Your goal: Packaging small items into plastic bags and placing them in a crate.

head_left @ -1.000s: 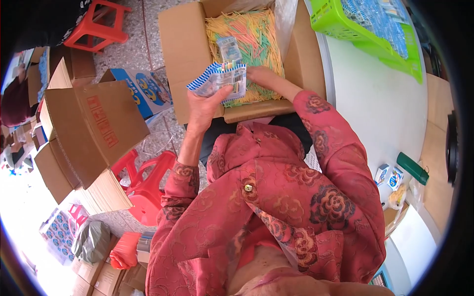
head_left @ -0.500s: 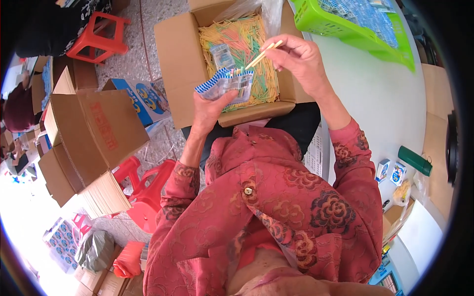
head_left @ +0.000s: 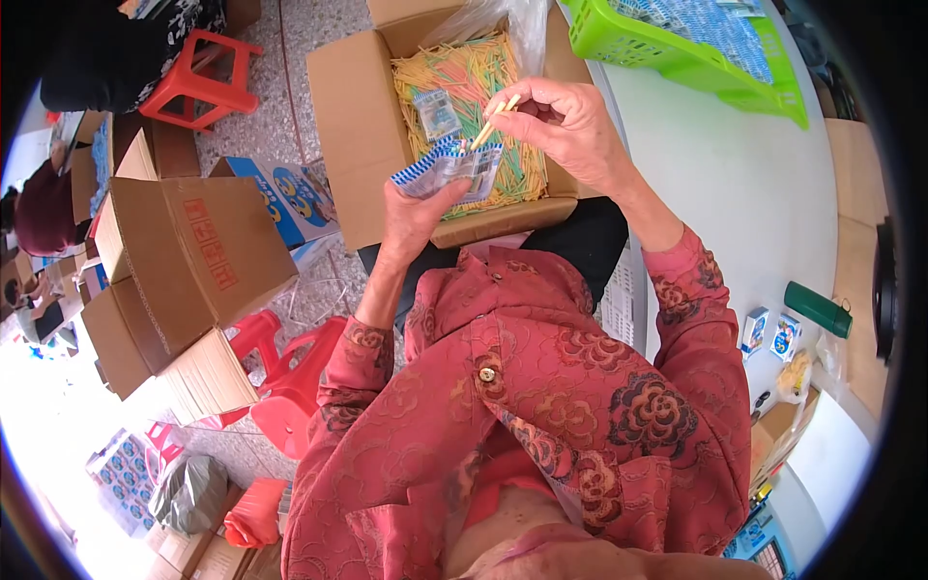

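My left hand point(head_left: 416, 213) grips a small clear plastic bag point(head_left: 462, 178) with a blue-and-white striped edge, its mouth open toward the far side. Between the thumb and fingers of my right hand point(head_left: 575, 130) are a few pale yellow sticks point(head_left: 486, 133), slanting down with their lower ends at the bag's mouth. Both hands are over a cardboard box point(head_left: 358, 135) on my lap. Thin yellow, pink and green sticks point(head_left: 464, 68) fill the box. Another small packet point(head_left: 437, 114) lies on top of them, just beyond the bag.
At the far right a green basket point(head_left: 619, 39) of blue packets stands on a white table point(head_left: 725, 193). A dark green bottle point(head_left: 818, 309) lies further along. On my left are an open carton point(head_left: 203, 251), red stools point(head_left: 290, 387) and a seated person beside another red stool point(head_left: 208, 82).
My right hand has moved slightly left and down, bringing the yellow sticks lower into the bag's mouth. My left hand and the bag have shifted slightly right.
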Tool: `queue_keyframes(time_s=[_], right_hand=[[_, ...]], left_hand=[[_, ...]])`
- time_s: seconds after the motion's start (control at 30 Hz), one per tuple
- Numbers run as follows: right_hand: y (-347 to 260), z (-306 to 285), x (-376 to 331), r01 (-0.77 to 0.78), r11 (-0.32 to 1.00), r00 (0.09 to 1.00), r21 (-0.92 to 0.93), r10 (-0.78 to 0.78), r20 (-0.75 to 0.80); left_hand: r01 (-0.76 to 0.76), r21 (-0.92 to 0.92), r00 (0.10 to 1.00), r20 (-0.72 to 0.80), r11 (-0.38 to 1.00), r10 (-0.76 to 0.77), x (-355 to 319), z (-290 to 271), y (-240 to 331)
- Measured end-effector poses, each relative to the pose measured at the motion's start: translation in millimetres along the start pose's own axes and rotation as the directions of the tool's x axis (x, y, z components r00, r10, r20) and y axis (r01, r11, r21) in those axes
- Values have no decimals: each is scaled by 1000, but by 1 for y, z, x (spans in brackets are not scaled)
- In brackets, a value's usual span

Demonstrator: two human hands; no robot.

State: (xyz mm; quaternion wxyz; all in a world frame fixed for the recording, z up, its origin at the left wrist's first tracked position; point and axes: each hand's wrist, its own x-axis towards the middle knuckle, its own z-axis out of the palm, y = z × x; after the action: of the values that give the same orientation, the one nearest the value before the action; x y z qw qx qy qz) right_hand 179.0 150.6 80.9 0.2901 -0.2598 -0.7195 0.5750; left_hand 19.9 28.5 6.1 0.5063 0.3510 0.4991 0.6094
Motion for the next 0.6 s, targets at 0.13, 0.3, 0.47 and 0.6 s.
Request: queue_keyframes(time_s=[0.13,0.3,0.47,0.6], right_hand=[[-4,0,1,11,1000,1000,-11,-11,-5],[-6,0,3,-37,995,998,-93,42,49],[7,6,1,-35,997,999,-67,38,39],[11,6,2,61,981,996,-184,-49,68]], left_hand=[[15,8,1000,6,1000,-15,0,-1,0],[12,6,1000,12,1000,-13,-1,0,2],[27,32,999,18,999,-27,-2,3,6],[23,42,999,21,999,-24,0,6,8]])
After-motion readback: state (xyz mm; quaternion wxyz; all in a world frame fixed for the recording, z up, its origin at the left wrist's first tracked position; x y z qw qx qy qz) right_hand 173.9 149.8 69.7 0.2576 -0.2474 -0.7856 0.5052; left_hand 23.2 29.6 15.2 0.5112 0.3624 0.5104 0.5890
